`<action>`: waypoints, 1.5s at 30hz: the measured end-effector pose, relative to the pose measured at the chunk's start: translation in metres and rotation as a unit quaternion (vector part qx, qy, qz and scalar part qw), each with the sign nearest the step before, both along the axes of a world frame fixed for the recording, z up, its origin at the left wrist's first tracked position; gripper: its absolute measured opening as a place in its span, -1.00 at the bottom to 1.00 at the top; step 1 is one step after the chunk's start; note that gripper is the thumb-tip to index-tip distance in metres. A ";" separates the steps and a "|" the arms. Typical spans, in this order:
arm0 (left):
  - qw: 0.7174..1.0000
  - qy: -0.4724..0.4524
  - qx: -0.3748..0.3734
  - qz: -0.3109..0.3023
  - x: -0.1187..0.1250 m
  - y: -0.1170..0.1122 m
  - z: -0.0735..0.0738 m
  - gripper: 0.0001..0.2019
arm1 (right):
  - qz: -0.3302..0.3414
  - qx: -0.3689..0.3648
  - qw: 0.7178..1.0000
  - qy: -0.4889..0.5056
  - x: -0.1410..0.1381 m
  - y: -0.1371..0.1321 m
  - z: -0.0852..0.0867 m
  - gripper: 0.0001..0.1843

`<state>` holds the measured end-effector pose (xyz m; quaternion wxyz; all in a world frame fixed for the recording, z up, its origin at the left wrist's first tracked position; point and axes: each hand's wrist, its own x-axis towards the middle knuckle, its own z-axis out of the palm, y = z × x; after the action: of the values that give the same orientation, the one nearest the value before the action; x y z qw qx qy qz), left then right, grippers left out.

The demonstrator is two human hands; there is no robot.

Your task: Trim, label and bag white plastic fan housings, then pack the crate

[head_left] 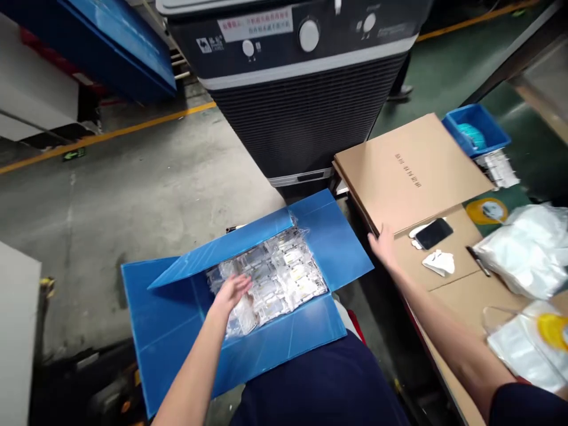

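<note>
My left hand point(233, 292) reaches into a blue folding box point(284, 334), its fingers stretched out over clear plastic packs point(284, 272). The packs lie in rows and fill the box; small metallic or white parts show through the film, too small to name. The box flaps stand spread outward. My right hand point(384, 245) is at the near left corner of a stack of flat cardboard point(415, 171), thumb and fingers apart. Whether its fingers touch the cardboard edge is hard to tell.
A dark air cooler point(306, 106) stands behind the box. On the right-hand table are a phone point(433, 234), white gloves point(439, 262), clear plastic bags point(528, 248), a yellow tape roll point(487, 210) and a blue bin point(477, 130). Beyond the cooler, a person's foot point(402, 92) shows.
</note>
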<state>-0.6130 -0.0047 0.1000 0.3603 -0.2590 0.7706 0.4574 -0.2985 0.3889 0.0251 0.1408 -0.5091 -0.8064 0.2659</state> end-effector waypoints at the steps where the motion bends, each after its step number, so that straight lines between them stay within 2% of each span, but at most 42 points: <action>1: 0.999 0.014 0.023 0.022 -0.013 0.012 -0.007 -0.66 | -0.007 -0.001 1.000 -0.026 -0.005 0.027 -0.011 -0.57; 3: 0.994 0.058 0.067 0.059 -0.041 0.028 -0.010 -0.64 | -0.009 -0.007 0.997 -0.075 -0.012 0.069 -0.031 -0.49; 5: 0.984 0.108 0.114 0.080 -0.068 0.040 -0.004 -0.58 | 0.003 -0.010 0.993 -0.118 -0.014 0.093 -0.044 -0.46; 8: 0.970 0.158 0.161 0.092 -0.099 0.050 0.008 -0.40 | 0.046 0.000 0.985 -0.169 -0.009 0.104 -0.053 -0.47; 10: 0.966 0.166 0.176 0.090 -0.109 0.055 0.010 -0.25 | 0.088 0.014 0.977 -0.194 -0.003 0.104 -0.053 -0.52; 14: 0.970 0.145 0.178 0.080 -0.114 0.061 0.002 0.05 | 0.183 0.042 0.957 -0.223 0.005 0.104 -0.043 -0.64; 16: 0.973 0.132 0.174 0.076 -0.112 0.062 -0.002 0.13 | 0.220 0.058 0.947 -0.228 0.005 0.105 -0.034 -0.73; 18: 0.974 0.124 0.173 0.072 -0.112 0.062 -0.004 0.15 | 0.240 0.078 0.940 -0.228 0.005 0.106 -0.020 -0.78; 22: 0.977 0.113 0.170 0.060 -0.113 0.053 -0.003 0.10 | 0.254 0.119 0.935 -0.217 0.007 0.101 0.018 -0.73; 25: 0.979 0.116 0.161 0.048 -0.115 0.043 0.000 0.04 | 0.271 0.130 0.932 -0.202 0.014 0.085 0.046 -0.72; 28: 0.980 0.121 0.155 0.022 -0.120 0.031 0.003 -0.01 | 0.274 0.135 0.934 -0.183 0.024 0.055 0.064 -0.72; 37: 0.976 0.136 0.137 -0.103 -0.150 -0.020 0.004 -0.25 | 0.227 0.152 0.955 -0.115 0.040 -0.045 0.091 -0.63; 45: 0.953 0.136 0.135 -0.234 -0.175 -0.065 -0.002 -0.15 | 0.249 0.175 0.951 -0.055 0.027 -0.127 0.115 -0.72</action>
<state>-0.7883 -0.0701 0.0983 0.3805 0.0444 0.7823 0.4911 -0.2717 0.2622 0.1401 0.1120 -0.2733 -0.9479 0.1190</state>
